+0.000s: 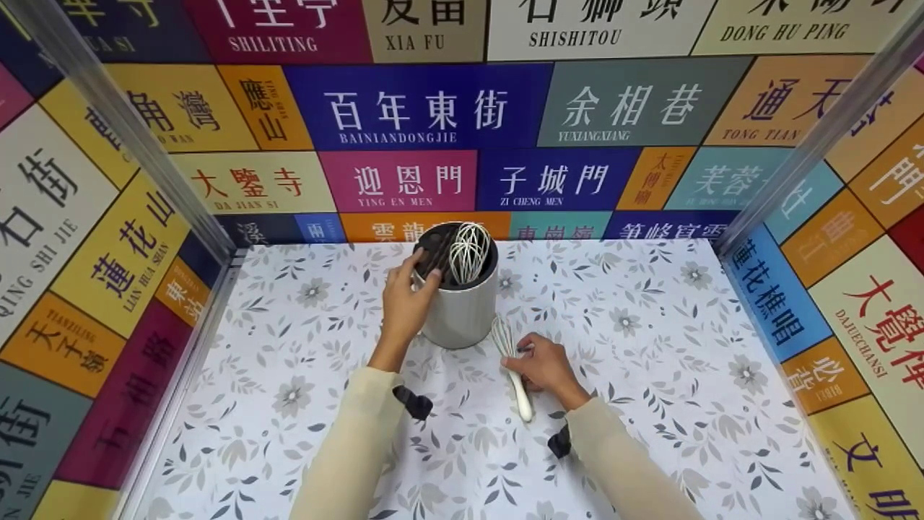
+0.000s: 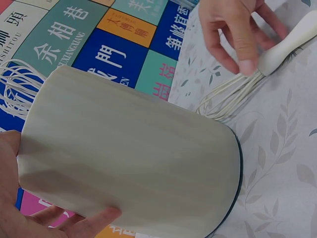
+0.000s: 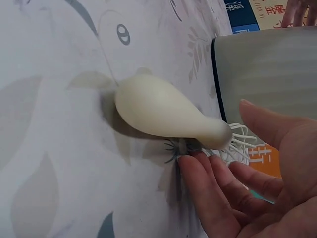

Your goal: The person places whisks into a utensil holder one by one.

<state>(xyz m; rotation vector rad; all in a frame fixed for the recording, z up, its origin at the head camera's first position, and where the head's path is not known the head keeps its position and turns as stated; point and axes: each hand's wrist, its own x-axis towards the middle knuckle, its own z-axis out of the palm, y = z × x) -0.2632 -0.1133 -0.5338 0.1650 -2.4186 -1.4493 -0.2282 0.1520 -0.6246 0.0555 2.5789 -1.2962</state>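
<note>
A light grey utensil holder (image 1: pixel 458 318) with a dark inside stands upright towards the back of the table. My left hand (image 1: pixel 408 296) holds it at its left side, thumb and fingers at the rim. A whisk with pale wires (image 1: pixel 469 253) sticks up out of the holder, beside dark pieces at its mouth. In front of the holder, a smaller whisk with a cream handle (image 1: pixel 521 397) lies on the tablecloth, wires towards the holder. My right hand (image 1: pixel 545 365) is at its neck; in the right wrist view the thumb (image 3: pixel 262 121) and fingers are spread around it.
The table bears a white cloth (image 1: pixel 289 448) with grey flowers and leaves. Coloured panels (image 1: pixel 433 108) with printed lettering stand behind and on both sides, meeting at clear corner posts (image 1: pixel 808 130). Dark straps (image 1: pixel 413 402) sit at both wrists over beige sleeves.
</note>
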